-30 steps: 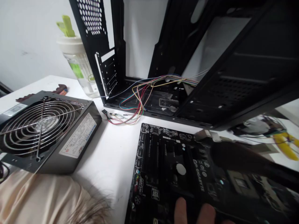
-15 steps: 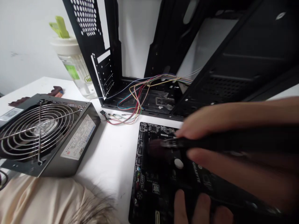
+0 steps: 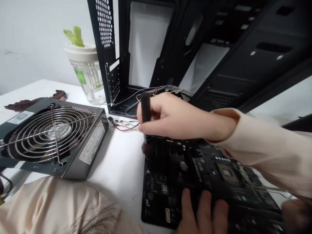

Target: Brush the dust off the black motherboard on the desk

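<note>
A black-handled brush (image 3: 146,110) with dark reddish bristles stands nearly upright in my right hand (image 3: 165,117), its fingers closed around the handle. Its blurred bristles meet the upper left edge of a black motherboard (image 3: 168,169) marked GIGABYTE, which lies on the white table. My left hand (image 3: 200,211) rests at the board's near edge, with several fingers stretched out and spread on the surface. The CPU socket (image 3: 227,172) shows on the board's right part, below my right forearm.
A black computer case (image 3: 168,58) stands open behind the board, with thin coloured wires (image 3: 124,125) trailing out. On the left lies a power supply (image 3: 73,139) with a fan grille. Behind it are a clear cup (image 3: 90,78) and a dark brown crumpled thing (image 3: 31,102).
My right hand has swung left with the brush and turned it from lying sideways to nearly upright. The bristles moved to the board's upper left edge. My left hand stays on the board.
</note>
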`<action>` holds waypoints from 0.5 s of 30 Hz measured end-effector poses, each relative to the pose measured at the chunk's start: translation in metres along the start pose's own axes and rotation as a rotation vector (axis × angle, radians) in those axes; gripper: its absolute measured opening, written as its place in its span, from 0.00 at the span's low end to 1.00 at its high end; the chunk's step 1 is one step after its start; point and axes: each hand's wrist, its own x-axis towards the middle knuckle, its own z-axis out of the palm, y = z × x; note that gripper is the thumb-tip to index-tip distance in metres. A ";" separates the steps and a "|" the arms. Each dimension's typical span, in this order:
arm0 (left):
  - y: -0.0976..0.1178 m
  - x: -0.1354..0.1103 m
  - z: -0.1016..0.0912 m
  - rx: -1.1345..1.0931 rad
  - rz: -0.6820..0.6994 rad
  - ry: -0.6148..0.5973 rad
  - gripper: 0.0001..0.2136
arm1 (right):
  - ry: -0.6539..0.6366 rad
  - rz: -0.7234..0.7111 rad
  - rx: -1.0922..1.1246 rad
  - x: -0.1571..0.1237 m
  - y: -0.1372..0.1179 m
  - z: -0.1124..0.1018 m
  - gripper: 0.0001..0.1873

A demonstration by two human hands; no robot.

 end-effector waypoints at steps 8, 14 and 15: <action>-0.018 0.005 -0.010 -0.002 0.179 0.005 0.13 | 0.014 -0.010 0.073 0.004 0.013 0.000 0.02; -0.013 0.006 -0.013 -0.041 0.198 0.000 0.07 | -0.079 0.026 -0.007 0.001 0.019 -0.001 0.03; -0.013 0.006 -0.014 -0.044 0.200 -0.001 0.07 | -0.021 0.003 0.031 0.001 0.019 -0.001 0.03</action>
